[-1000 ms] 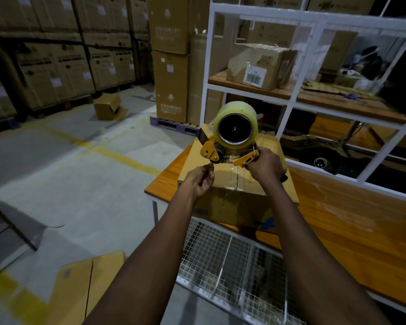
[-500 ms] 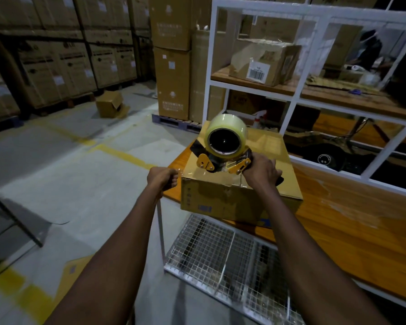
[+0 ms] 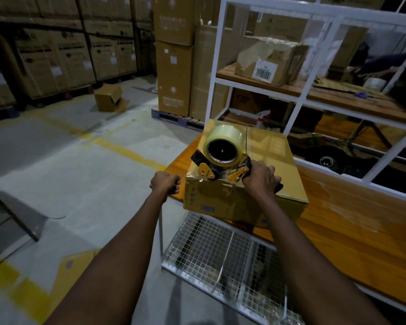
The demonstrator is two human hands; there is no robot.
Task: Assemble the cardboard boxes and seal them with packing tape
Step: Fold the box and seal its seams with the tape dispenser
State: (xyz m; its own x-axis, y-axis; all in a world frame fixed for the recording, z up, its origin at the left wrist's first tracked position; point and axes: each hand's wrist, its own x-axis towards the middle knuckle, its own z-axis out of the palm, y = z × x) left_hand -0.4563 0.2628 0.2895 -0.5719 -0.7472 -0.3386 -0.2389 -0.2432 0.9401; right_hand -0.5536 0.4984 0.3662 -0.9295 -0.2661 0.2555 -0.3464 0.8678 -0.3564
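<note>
The box sits mid-frame at the surface corner. The right hand grips the dispenser at its near top edge. The left hand is curled just left of the box, and whether it holds anything is unclear. Best to tilt the blade down, tear cleanly and brace the box.

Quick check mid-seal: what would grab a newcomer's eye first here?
The tape dispenser with its big clear roll, on the near top edge of the cardboard box, gripped by the right hand. The box sits at the corner of the wooden table; the left hand is curled beside the box's left side.
</note>
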